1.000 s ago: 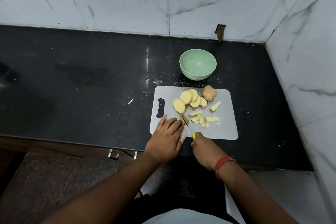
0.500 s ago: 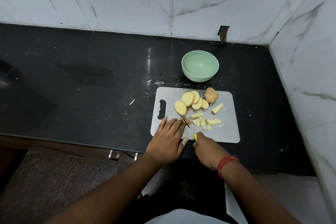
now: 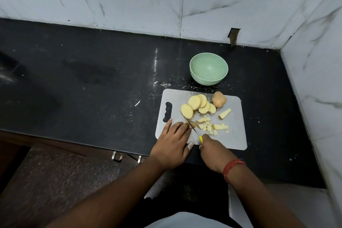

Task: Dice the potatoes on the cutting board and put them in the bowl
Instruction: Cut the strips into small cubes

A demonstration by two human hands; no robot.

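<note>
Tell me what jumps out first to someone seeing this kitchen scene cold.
The pale yellow potato slices and small dice stand out on the grey cutting board, against the black counter. At the board's near edge the right hand grips a yellow-handled knife while the left hand steadies a piece. Behind the board sits an empty green bowl.

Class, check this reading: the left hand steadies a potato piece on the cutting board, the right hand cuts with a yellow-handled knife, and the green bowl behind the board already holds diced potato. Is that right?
Not quite. The head view shows the green bowl empty; the diced potato lies on the cutting board. The rest stands: left hand steadies a piece, right hand grips the knife.
</note>
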